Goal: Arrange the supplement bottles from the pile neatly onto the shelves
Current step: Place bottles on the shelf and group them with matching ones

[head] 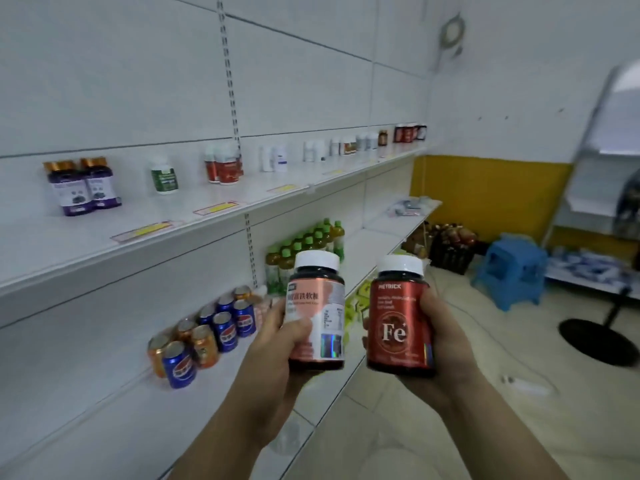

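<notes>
1. Both hands are raised and apart. My left hand (277, 344) is curled round a dark plastic bottle with a white cap and a pink label (317, 306). My right hand (446, 341) is curled round a dark plastic bottle with a white cap and a red "Fe" label (400, 317).
2. Both bottles are upright, labels towards me, with a clear gap between them. Neither is on a shelf yet. I cannot identify the pile in this view.
3. The target, a long white upper shelf (104, 244), runs above and to the left of the hands. It carries spaced groups: two purple-labelled bottles with gold caps (83, 187) far to the left, a white bottle with a green label (164, 176), and a cluster of red-labelled bottles (223, 164) above the left hand.
4. I judge the step in hand to be choosing a slot. I cannot read the shelved labels, so confirm a product match up close before grouping.
5. Place one bottle at a time, left hand first, since it is nearer the shelf.
6. Set each base flat, label facing the aisle, behind a yellow price tag (147, 230), in line with the existing row.
7. Release only once the bottle stands without rocking.
8. Avoid the lower shelf to the left of the hands: it holds blue and orange drink cans (207, 334).
</notes>
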Available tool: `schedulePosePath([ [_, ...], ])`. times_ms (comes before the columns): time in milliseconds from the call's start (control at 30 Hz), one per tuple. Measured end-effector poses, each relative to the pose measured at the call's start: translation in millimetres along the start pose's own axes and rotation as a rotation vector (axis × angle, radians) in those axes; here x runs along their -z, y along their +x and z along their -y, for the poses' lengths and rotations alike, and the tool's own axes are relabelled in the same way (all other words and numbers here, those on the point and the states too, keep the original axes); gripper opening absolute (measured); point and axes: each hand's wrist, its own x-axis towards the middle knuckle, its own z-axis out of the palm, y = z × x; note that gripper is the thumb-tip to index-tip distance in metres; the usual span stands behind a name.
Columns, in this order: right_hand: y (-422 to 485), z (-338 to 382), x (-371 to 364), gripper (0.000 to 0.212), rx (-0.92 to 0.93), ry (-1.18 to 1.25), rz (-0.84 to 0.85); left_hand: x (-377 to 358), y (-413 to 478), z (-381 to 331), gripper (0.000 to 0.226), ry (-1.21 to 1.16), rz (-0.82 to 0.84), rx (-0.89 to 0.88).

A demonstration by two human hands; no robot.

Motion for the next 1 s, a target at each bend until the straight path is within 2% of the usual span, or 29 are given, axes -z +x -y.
schedulePosePath([
  [100,35.3,17.9,28.5,0.085,0.057,-0.027,-0.04,-18.8,54.7,15.1,0.047,0.019,0.072,0.014],
  [200,76.7,42.1,54.4,0.052,0.104,-0.049,-0.099,-31.0,115.8,27.1,0.049,0.024,0.123,0.015],
  [300,123.5,67.8,73.6,0.05,0.121,-0.011,-0.129,-41.7,182.2,33.7,0.051,0.019,0.161,0.019],
  [333,139.4,76.5,78.2,0.051,0.127,-0.02,-0.131,-46.6,204.4,34.0,0.051,0.025,0.177,0.027],
  [433,183.3,103.4,100.0,0.078,0.142,-0.045,-0.171,-66.2,267.2,34.8,0.05,0.046,0.232,0.049],
  [500,206.5,121.5,115.6,0.087,0.165,-0.049,-0.227,-83.5,306.0,39.1,0.05,0.056,0.264,0.058],
  [533,215.6,130.9,121.7,0.088,0.182,-0.052,-0.252,-93.1,323.5,42.3,0.05,0.065,0.278,0.063],
  [667,250.0,171.4,162.0,0.062,0.23,-0.1,-0.358,-134.7,383.4,61.4,0.053,0.1,0.334,0.081],
  [800,283.9,218.4,216.5,0.068,0.259,-0.205,-0.389,-185.2,441.2,86.2,0.051,0.144,0.359,0.055],
  [933,325.9,289.8,267.9,0.104,0.333,-0.326,-0.353,-254.5,510.6,106.8,0.048,0.237,0.373,-0.059],
  [1000,347.3,328.3,290.8,0.109,0.368,-0.347,-0.341,-292.6,544.3,111.7,0.05,0.253,0.367,-0.116],
])
